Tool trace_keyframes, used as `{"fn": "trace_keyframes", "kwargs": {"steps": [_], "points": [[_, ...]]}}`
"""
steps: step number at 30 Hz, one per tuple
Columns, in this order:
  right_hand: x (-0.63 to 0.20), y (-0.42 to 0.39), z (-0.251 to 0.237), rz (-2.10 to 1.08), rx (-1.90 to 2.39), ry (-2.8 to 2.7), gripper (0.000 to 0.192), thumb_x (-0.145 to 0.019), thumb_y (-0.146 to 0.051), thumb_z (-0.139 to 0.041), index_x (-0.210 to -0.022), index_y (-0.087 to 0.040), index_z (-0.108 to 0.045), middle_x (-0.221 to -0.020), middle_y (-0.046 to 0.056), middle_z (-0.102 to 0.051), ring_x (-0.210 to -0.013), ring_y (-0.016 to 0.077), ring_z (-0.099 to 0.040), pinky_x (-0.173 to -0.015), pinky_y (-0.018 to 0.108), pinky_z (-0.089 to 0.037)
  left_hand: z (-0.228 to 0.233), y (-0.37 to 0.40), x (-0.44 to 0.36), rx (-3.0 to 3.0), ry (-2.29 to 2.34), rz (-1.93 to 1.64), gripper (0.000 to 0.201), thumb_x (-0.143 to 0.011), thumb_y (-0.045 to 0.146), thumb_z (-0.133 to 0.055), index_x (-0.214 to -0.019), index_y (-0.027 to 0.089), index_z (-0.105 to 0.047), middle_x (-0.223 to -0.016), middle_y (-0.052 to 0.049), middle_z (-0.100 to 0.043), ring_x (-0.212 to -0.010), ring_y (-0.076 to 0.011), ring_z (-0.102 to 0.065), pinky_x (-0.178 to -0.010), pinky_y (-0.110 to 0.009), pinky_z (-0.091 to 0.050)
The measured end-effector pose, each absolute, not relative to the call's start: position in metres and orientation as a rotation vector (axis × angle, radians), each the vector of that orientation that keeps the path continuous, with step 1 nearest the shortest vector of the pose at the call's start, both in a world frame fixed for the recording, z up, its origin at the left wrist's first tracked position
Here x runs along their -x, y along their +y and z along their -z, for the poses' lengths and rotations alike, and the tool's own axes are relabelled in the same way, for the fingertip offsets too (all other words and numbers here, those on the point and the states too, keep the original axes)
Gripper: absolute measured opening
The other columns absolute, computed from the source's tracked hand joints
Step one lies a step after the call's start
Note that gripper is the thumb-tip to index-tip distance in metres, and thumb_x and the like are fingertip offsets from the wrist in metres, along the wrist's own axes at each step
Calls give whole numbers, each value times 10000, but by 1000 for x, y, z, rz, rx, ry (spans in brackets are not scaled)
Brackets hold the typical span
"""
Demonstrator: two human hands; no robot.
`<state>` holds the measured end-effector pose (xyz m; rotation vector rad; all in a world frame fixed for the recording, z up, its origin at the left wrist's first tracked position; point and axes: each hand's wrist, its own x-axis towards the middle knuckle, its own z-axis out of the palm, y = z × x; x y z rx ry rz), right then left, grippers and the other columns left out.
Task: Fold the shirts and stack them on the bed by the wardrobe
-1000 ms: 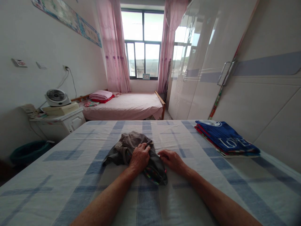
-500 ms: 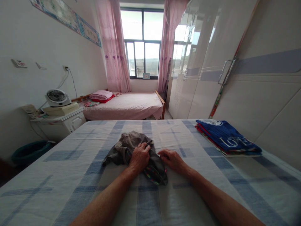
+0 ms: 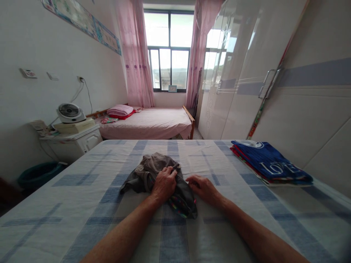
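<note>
A crumpled grey-brown garment [image 3: 149,170] lies on the bed in front of me, with a darker part and a patch of bright colours towards its lower right. My left hand [image 3: 165,181] is on top of it, fingers bent and closed on the cloth. At the garment's right edge, my right hand [image 3: 204,188] has its fingers curled in, their tips against the cloth. The folds hide how much cloth each hand holds. Beneath everything spreads a blue and white checked bed sheet [image 3: 90,197].
A folded blue blanket [image 3: 274,160] with white lettering lies at the right, near the wardrobe [image 3: 241,73]. Left of the bed, a fan [image 3: 70,112] stands on a white cabinet [image 3: 78,144], with a green tub [image 3: 40,173] below. A pink-covered bed [image 3: 153,122] is beyond, under the window.
The view has shifted slightly, so the room sits a little further right. Both hands stay on the garment in nearly the same pose; its lower right end sits slightly lower.
</note>
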<state>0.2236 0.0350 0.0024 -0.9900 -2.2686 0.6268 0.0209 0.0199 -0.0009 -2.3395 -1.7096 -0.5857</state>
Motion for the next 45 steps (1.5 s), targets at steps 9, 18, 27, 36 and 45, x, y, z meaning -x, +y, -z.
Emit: {"fn": "trace_keyframes", "kwargs": {"steps": [9,18,27,36,45], "points": [[-223,35,-1,-631,1004,-2264,238,-793,-157,-491,-985,-203,-624,-864,16,-638,-772,128,-589,-720,243,-439,-1,19,-21,2351,-1705,587,316,-804,148,-459,-1088,182,-592,-1157,-92,-537,-1033,-235,-479,-902,-368,-406],[-224,31,-9,-673,1018,-2309,210,-797,-283,-560,-983,-206,-619,-820,-4,-597,-668,103,-536,-648,228,-419,-4,18,-22,2352,-1724,592,304,-803,138,-457,-1071,191,-593,-1143,-86,-534,-1032,-232,-477,-910,-368,-404],[-219,27,-4,-441,1078,-2425,91,-800,-275,-536,-848,-223,-594,-821,-8,-575,-677,106,-540,-652,228,-383,-8,15,-23,2361,-1765,615,284,-801,146,-464,-1041,199,-607,-1102,-81,-556,-1020,-227,-490,-909,-373,-408],[-225,39,-2,-276,1280,-2166,130,-753,-193,-456,-764,-213,-584,-765,3,-612,-694,137,-551,-650,247,-367,-7,14,-19,2327,-1722,855,255,-803,123,-469,-986,196,-631,-1006,-50,-621,-980,-192,-532,-883,-328,-426],[-266,72,-1,-232,1534,-1809,219,-759,-294,-413,-758,-203,-611,-672,22,-632,-638,167,-581,-629,282,-404,-18,17,2,2073,-1763,934,258,-832,162,-451,-1033,205,-607,-1127,-59,-599,-1078,-215,-501,-939,-354,-365]]}}
